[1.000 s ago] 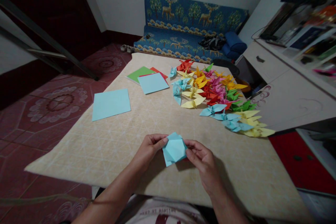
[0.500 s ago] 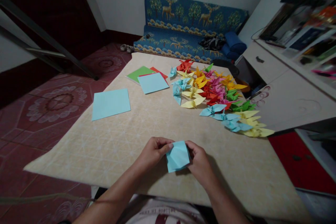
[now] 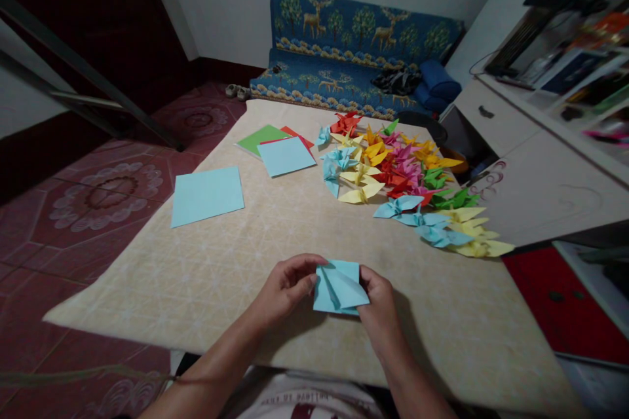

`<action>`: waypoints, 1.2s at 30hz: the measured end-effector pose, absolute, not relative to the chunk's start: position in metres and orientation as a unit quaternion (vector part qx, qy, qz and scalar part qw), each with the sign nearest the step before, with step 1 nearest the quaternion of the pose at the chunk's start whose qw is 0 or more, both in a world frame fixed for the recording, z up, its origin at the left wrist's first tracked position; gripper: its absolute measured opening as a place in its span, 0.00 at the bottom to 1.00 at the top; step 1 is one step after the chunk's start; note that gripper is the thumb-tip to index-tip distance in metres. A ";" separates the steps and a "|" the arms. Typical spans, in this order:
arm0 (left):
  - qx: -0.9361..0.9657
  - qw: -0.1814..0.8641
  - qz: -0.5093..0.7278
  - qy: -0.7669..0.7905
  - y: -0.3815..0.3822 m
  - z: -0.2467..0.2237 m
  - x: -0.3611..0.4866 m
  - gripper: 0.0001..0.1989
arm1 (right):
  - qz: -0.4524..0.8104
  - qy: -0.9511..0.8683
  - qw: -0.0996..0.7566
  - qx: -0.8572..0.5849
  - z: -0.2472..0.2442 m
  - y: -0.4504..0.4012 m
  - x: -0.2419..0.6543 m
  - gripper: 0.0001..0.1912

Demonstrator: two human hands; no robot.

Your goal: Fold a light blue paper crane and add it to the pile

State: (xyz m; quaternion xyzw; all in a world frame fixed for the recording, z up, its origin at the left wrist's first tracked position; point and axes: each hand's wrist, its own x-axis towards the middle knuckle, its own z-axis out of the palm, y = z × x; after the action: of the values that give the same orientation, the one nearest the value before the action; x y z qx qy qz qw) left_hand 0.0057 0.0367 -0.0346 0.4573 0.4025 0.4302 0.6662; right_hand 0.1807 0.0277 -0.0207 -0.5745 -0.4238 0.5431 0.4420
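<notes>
Between my two hands, a light blue folded paper square (image 3: 339, 285) is held just above the near part of the table. One layer of it is lifted, with a crease running down and a flap pointing right. My left hand (image 3: 292, 280) pinches its left edge, thumb in front. At the right edge my right hand (image 3: 378, 294) grips the paper, its fingers partly hidden behind it. Farther off to the right lie several folded paper cranes (image 3: 398, 167) in blue, yellow, red, pink, orange and green.
A flat blue sheet (image 3: 207, 196) lies on the cream tablecloth (image 3: 196, 288) to the left. Behind it, another blue sheet (image 3: 286, 157) overlaps green paper (image 3: 263, 139) and red paper. A patterned blue sofa (image 3: 334, 78) stands beyond the table, and a white cabinet (image 3: 545, 170) at the right.
The folded paper was a flat closed square; now a front layer is raised and its flap swings right. My right hand has shifted slightly right.
</notes>
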 end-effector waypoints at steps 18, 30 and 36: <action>0.407 0.722 0.408 0.382 0.042 -0.040 0.012 0.17 | 0.479 -0.513 0.455 -0.548 -0.014 0.021 0.181 0.22; 0.396 0.771 0.393 0.306 0.036 -0.035 0.013 0.18 | 0.363 -0.607 0.408 -0.578 -0.012 0.023 0.186 0.06; 0.427 0.789 0.363 0.252 0.033 -0.033 0.016 0.32 | 0.315 -0.639 0.370 -0.596 -0.009 0.024 0.184 0.14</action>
State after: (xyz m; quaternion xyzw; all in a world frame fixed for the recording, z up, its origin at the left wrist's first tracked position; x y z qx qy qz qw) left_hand 0.0164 0.0329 -0.0334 0.4266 0.2515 0.3626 0.7895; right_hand 0.1845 0.0244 -0.0087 -0.5957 -0.6393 0.3148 0.3705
